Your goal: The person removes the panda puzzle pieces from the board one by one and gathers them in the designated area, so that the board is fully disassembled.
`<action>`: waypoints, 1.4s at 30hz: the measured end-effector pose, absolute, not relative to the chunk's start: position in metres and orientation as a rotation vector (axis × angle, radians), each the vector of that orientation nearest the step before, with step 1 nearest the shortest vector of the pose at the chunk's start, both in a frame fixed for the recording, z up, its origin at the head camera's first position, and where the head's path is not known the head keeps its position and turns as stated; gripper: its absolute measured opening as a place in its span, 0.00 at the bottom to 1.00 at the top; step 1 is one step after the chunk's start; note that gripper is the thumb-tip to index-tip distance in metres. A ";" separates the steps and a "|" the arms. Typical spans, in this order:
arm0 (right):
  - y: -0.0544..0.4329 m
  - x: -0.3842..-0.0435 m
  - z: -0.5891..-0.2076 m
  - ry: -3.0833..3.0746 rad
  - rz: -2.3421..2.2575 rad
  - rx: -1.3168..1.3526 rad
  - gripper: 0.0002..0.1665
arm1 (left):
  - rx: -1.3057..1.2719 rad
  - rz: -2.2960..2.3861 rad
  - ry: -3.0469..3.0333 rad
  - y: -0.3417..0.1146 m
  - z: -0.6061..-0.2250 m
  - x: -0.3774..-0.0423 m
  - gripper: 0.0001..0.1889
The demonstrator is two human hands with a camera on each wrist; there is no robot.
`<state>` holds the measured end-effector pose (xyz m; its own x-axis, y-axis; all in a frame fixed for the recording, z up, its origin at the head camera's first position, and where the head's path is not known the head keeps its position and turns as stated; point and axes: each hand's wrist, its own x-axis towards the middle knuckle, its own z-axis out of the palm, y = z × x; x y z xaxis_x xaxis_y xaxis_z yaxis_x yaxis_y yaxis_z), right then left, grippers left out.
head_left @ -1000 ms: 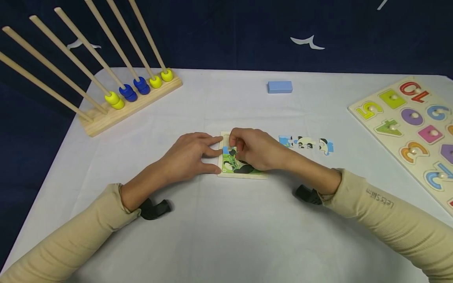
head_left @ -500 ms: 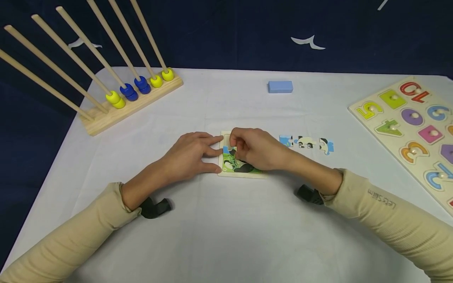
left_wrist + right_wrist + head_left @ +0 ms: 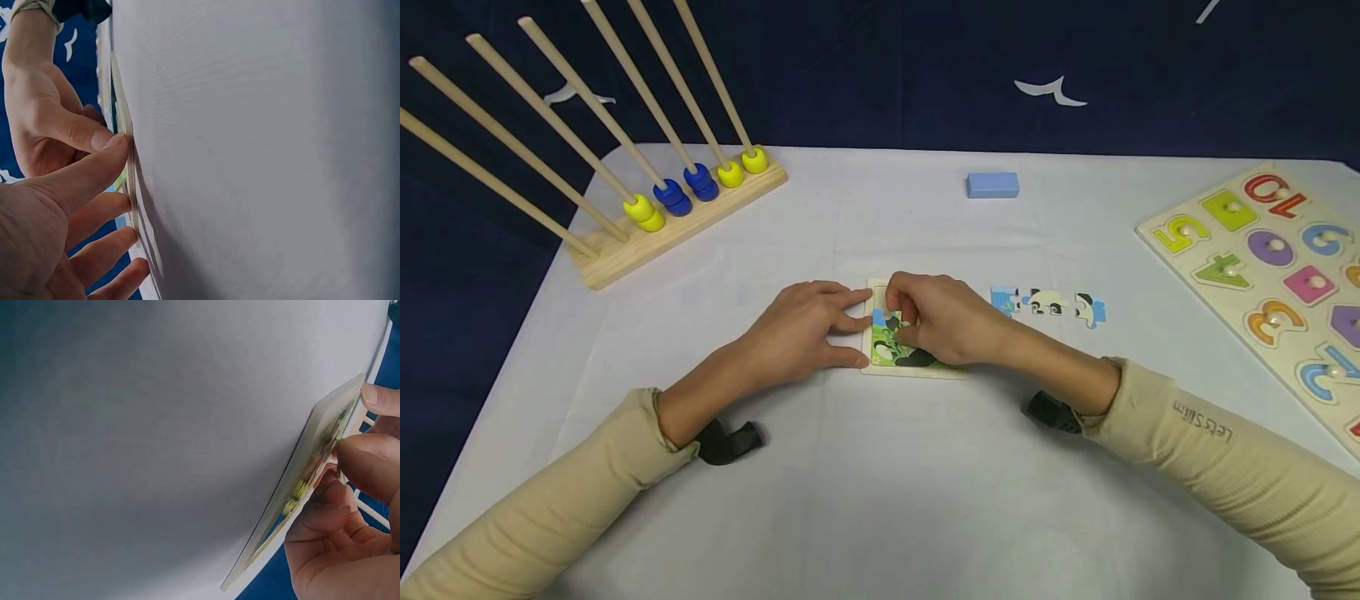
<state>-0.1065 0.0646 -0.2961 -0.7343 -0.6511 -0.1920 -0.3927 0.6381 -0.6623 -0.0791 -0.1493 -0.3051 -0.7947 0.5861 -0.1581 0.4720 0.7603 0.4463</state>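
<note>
A small wooden jigsaw puzzle board (image 3: 917,373) lies on the table, its picture showing green leaves and black-and-white panda parts. My left hand (image 3: 801,333) rests at its left edge, fingers spread and fairly straight, their tips touching the frame. Over the board's middle, my right hand (image 3: 955,321) has thumb and fingers curled together. In the right wrist view they pinch a small puzzle piece (image 3: 340,475), mostly hidden by the fingers. Right of the board lie three loose pieces in a row: a blue one (image 3: 1006,300), a panda-face one (image 3: 1048,302) and a white-and-blue one (image 3: 1090,310).
A wooden bead stand (image 3: 685,221) with tall rods and yellow and blue beads stands at the back left. A blue block (image 3: 992,185) sits toward the back. At the right lies a number-and-shape peg board (image 3: 1232,225). White cloth (image 3: 880,500) covers the table.
The right thumb and fingertips have shifted slightly over the puzzle. The left hand and the loose pieces have stayed in place.
</note>
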 end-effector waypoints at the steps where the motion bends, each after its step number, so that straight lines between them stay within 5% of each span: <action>1: 0.065 -0.106 -0.296 2.436 -0.866 -0.813 0.11 | 0.822 0.563 2.669 -0.149 -0.305 -0.079 0.28; 42: 0.167 -0.095 -0.281 2.424 -1.038 -0.620 0.11 | 0.809 0.525 2.683 -0.147 -0.305 -0.077 0.29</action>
<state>-0.0953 0.1673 -0.2814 -0.8079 -0.5514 -0.2079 -0.2301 0.6200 -0.7501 -0.0769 -0.1474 -0.3045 -0.8005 0.5754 -0.1674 0.4698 0.7760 0.4208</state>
